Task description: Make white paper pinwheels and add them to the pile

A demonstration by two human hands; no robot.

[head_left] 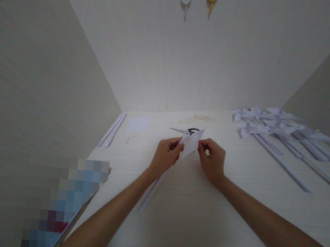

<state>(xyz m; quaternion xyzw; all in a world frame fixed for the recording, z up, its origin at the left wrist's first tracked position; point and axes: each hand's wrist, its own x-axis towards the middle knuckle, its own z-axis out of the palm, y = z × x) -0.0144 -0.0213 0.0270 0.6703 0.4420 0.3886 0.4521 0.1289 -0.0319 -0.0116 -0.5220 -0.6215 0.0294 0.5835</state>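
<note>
Left hand [166,155] and right hand [212,160] each pinch an edge of the white paper piece [191,143], steadying it above the table [190,220]. Scissors [186,131] lie just behind

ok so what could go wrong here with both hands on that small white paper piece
1. The left hand and right hand pinch the small white folded paper piece at its edges in mid-air; a hard tug might tear or crease it.
2. The black-handled scissors lie just beyond, so a reach forward could catch the blades.
3. The thin white paper stick beneath the left wrist could get nudged along the table.
</note>
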